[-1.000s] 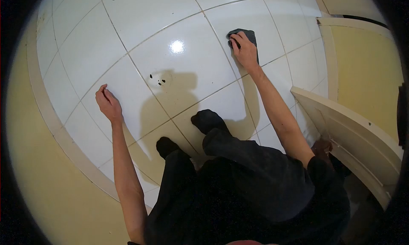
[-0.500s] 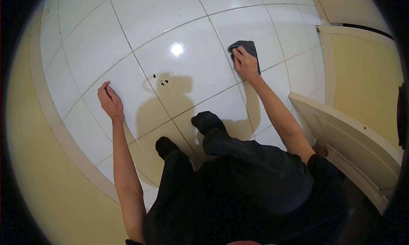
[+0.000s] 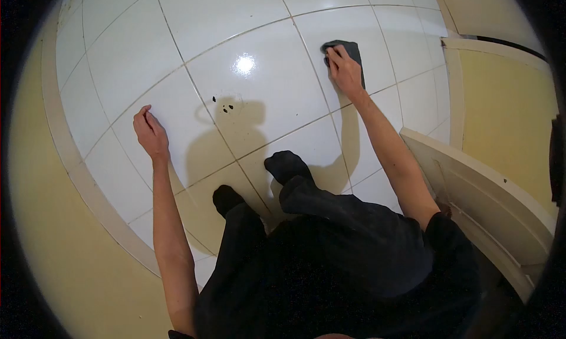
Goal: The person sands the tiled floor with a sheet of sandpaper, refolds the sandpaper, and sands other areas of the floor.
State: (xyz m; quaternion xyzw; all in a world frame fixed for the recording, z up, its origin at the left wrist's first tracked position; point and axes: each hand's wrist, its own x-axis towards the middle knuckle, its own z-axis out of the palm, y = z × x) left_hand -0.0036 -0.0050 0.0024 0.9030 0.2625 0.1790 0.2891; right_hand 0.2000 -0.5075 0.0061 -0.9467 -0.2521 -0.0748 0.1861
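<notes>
A dark grey cloth (image 3: 355,53) lies against the white tiles at the upper right. My right hand (image 3: 345,72) is closed on its near left part, pressing it to the floor, and the fingers hide some of the fabric. Over at the left, my left hand (image 3: 151,132) is close to the tiles with its fingers loosely bent and the thumb apart. It holds nothing. Several small dark bits (image 3: 227,108) sit on the floor between my hands, nearer the left one.
My feet in dark socks (image 3: 286,167) stand on the tiled floor (image 3: 247,79). An open cream door (image 3: 471,180) is to the right of my arm. A yellowish wall (image 3: 65,233) with a pale skirting (image 3: 88,197) runs along the left.
My right hand and the cloth have moved slightly farther away and to the right. The left hand is a little farther up in view. The dark bits remain on the floor.
</notes>
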